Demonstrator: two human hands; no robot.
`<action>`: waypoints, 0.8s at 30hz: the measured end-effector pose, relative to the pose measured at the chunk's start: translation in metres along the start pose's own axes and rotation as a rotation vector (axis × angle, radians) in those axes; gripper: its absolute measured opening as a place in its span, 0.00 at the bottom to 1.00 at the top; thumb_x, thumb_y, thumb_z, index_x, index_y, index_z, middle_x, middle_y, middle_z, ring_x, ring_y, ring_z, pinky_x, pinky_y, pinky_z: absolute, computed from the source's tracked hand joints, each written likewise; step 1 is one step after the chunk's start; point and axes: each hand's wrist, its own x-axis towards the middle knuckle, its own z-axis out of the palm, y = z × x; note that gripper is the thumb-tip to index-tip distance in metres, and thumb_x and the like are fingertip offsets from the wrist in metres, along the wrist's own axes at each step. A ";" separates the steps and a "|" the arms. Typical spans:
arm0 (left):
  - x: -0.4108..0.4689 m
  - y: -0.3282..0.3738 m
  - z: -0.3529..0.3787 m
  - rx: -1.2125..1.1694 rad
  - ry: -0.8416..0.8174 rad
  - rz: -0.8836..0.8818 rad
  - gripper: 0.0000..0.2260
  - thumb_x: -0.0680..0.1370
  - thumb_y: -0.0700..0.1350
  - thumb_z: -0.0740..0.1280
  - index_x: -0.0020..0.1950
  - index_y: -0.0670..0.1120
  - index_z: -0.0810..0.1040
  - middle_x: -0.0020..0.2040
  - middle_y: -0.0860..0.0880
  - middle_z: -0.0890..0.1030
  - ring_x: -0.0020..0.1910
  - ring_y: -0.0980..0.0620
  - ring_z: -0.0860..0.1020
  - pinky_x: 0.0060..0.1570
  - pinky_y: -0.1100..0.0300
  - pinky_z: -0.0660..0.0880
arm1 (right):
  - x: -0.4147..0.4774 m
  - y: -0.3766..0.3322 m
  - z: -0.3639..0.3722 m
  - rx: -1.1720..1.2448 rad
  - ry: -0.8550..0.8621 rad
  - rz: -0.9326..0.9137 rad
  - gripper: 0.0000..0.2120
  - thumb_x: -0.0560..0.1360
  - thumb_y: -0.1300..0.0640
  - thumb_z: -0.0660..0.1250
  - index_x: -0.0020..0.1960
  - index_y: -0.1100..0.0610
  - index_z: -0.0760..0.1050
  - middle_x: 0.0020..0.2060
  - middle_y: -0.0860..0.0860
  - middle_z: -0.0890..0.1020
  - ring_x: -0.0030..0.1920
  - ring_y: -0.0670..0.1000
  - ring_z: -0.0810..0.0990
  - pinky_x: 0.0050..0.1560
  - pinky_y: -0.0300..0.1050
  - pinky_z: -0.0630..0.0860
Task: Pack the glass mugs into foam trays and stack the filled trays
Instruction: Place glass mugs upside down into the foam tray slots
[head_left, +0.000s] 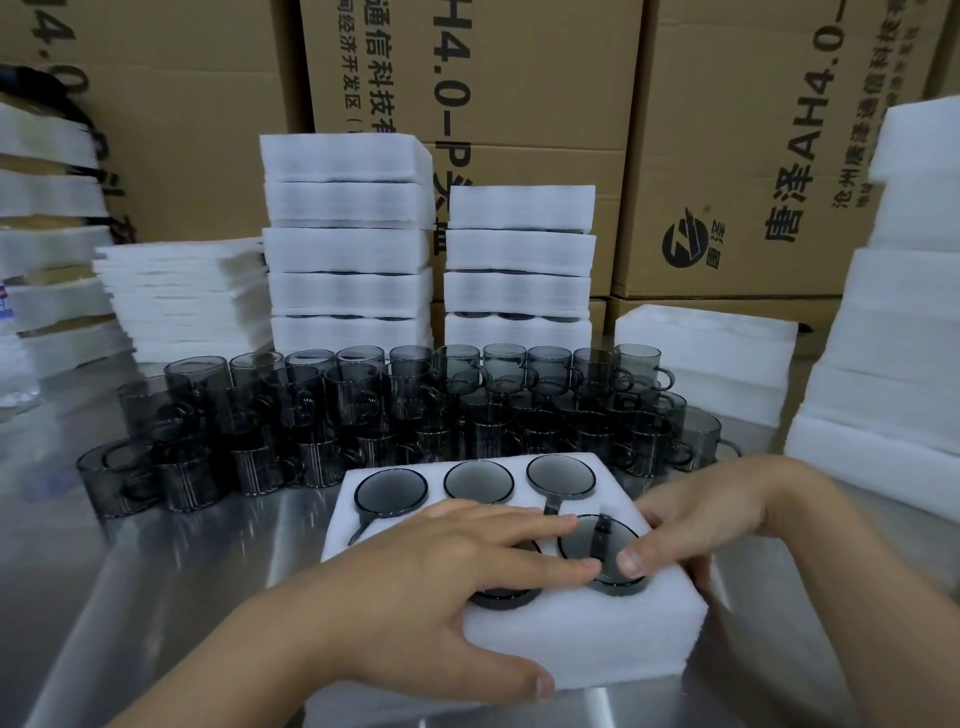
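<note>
A white foam tray (587, 639) lies on the steel table in front of me, its round pockets filled with smoky grey glass mugs (390, 492). My left hand (426, 587) lies flat over the near pockets, fingers straight on the mugs, thumb along the tray's front edge. My right hand (691, 525) rests on the tray's right end, thumb pressing the rim of the near right mug (597, 540), fingers wrapped over the tray's right side. Behind the tray stands a crowd of several loose grey mugs (395, 410).
Two stacks of filled foam trays (348, 244) (519, 260) rise behind the mugs. Flat foam sheets (182, 296) pile at the left, more foam (706, 343) and a tall foam stack (904, 312) at the right. Cardboard boxes (727, 130) wall off the back.
</note>
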 end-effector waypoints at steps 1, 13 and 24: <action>-0.001 0.000 0.000 0.004 0.003 0.000 0.28 0.72 0.64 0.66 0.64 0.80 0.55 0.71 0.76 0.48 0.70 0.75 0.45 0.67 0.73 0.39 | 0.000 -0.001 0.000 -0.013 -0.009 0.001 0.38 0.63 0.36 0.62 0.65 0.60 0.72 0.61 0.61 0.78 0.57 0.60 0.78 0.59 0.52 0.74; -0.005 0.002 0.002 -0.013 0.332 -0.070 0.21 0.72 0.64 0.61 0.64 0.63 0.75 0.68 0.70 0.66 0.66 0.73 0.63 0.66 0.71 0.60 | -0.015 -0.011 0.003 -0.160 0.181 0.090 0.33 0.56 0.26 0.66 0.53 0.46 0.73 0.45 0.44 0.79 0.41 0.43 0.77 0.44 0.37 0.74; -0.058 0.015 -0.011 0.198 0.440 -0.478 0.24 0.64 0.72 0.50 0.47 0.63 0.78 0.39 0.62 0.81 0.40 0.60 0.77 0.40 0.64 0.73 | -0.047 -0.021 0.060 -0.444 0.647 -0.377 0.26 0.69 0.28 0.58 0.62 0.38 0.72 0.59 0.25 0.64 0.59 0.28 0.64 0.58 0.24 0.60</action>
